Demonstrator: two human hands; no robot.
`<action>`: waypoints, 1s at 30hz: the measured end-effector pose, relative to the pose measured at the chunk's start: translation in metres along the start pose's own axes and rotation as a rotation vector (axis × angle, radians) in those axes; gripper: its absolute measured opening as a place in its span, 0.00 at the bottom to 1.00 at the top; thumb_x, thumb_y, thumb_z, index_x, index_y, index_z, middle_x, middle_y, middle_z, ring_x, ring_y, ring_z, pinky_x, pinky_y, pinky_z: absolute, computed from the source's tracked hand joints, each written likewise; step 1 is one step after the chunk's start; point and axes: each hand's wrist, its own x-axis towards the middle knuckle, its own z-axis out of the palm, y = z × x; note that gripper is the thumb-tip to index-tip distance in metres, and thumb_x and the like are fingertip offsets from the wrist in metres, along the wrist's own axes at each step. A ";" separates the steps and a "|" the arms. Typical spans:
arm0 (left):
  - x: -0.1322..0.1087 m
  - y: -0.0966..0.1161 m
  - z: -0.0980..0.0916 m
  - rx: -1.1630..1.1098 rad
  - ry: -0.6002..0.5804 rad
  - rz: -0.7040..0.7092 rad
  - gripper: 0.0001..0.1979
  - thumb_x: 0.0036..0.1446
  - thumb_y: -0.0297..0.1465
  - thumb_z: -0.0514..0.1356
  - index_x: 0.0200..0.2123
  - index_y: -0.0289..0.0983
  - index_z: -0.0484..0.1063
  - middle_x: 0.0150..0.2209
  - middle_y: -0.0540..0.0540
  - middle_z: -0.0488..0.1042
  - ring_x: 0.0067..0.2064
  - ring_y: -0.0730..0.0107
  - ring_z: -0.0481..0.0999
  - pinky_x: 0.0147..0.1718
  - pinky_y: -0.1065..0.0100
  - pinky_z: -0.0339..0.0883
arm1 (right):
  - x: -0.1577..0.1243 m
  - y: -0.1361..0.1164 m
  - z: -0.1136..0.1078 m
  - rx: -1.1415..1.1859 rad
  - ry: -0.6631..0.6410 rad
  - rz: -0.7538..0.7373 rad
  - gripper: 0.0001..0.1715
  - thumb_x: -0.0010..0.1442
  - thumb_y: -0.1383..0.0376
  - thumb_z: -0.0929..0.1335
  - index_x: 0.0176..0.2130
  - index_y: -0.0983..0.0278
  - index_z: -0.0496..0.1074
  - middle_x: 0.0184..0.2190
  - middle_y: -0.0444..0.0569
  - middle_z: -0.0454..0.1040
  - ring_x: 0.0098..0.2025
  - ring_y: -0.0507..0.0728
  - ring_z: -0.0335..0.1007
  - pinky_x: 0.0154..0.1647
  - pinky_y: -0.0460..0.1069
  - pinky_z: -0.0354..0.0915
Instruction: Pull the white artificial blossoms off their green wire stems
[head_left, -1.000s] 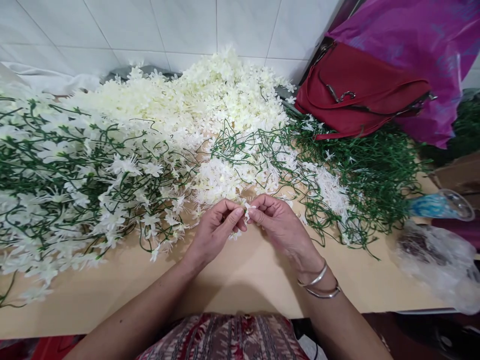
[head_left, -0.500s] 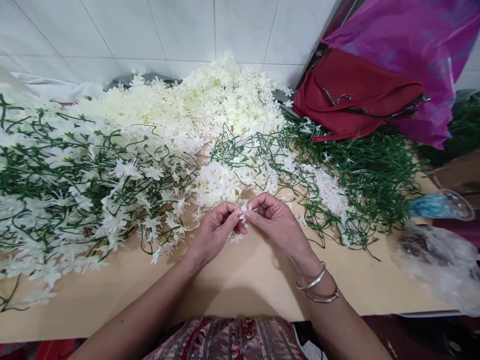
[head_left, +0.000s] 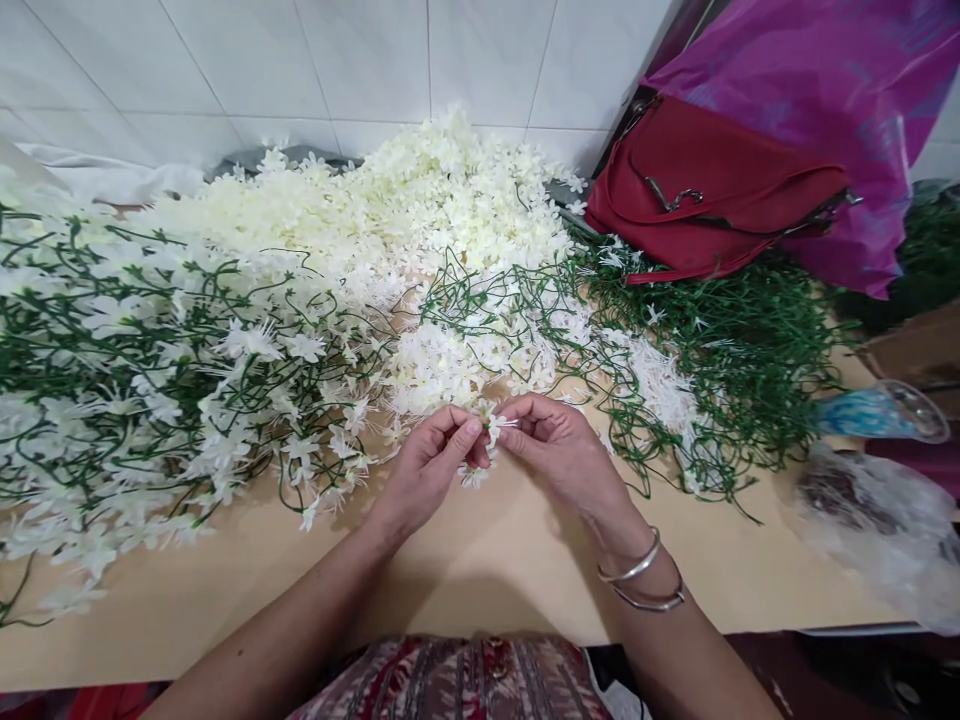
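Note:
Between my fingertips, just above the table, is a small white artificial flower (head_left: 495, 428) with thin stamens pointing right. My left hand (head_left: 436, 455) pinches it from the left side, where a bit of green shows at its base. On the other side, my right hand (head_left: 559, 445) has thumb and finger closed at the stamen tips. A second white blossom (head_left: 472, 478) shows just below my left fingers; whether it hangs from them or lies on the table I cannot tell. Beyond my hands lies a heap of loose white petals (head_left: 435, 365).
To the left spreads a large pile of white flowers on green stems (head_left: 187, 370). Cream blossoms (head_left: 450, 190) are heaped by the tiled wall. Green stems (head_left: 750, 350) lie right, under a red handbag (head_left: 712, 190). A blue-patterned cup (head_left: 862, 412) and clear plastic bag (head_left: 885, 520) stand far right.
My right hand has drawn slightly right and down from my left. The flower has turned so its stamens now point right, and more of it shows between the hands.

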 end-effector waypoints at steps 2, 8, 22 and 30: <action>-0.001 0.001 0.000 -0.001 -0.013 -0.008 0.22 0.67 0.50 0.62 0.32 0.37 0.72 0.28 0.50 0.75 0.32 0.70 0.73 0.37 0.68 0.69 | -0.001 -0.002 -0.002 0.015 -0.048 0.002 0.17 0.52 0.57 0.82 0.36 0.61 0.78 0.29 0.43 0.81 0.32 0.54 0.75 0.37 0.50 0.70; 0.000 -0.001 0.001 -0.011 -0.017 -0.013 0.21 0.67 0.49 0.62 0.34 0.36 0.73 0.29 0.49 0.75 0.33 0.70 0.74 0.38 0.68 0.69 | -0.001 -0.006 -0.005 -0.064 -0.021 -0.032 0.11 0.59 0.58 0.79 0.36 0.61 0.79 0.29 0.44 0.80 0.32 0.53 0.75 0.36 0.48 0.70; -0.004 -0.008 0.003 0.018 0.057 0.023 0.20 0.69 0.47 0.61 0.33 0.37 0.73 0.29 0.49 0.76 0.33 0.70 0.77 0.37 0.68 0.71 | -0.003 0.002 0.003 -0.191 -0.005 -0.225 0.04 0.63 0.67 0.75 0.34 0.60 0.79 0.36 0.45 0.81 0.39 0.54 0.77 0.43 0.49 0.71; -0.004 -0.009 0.004 0.064 0.095 0.041 0.18 0.70 0.44 0.60 0.33 0.37 0.72 0.29 0.49 0.76 0.33 0.71 0.76 0.37 0.69 0.70 | -0.005 0.006 0.007 -0.299 0.060 -0.272 0.06 0.64 0.66 0.74 0.33 0.59 0.79 0.39 0.46 0.81 0.43 0.55 0.77 0.48 0.51 0.71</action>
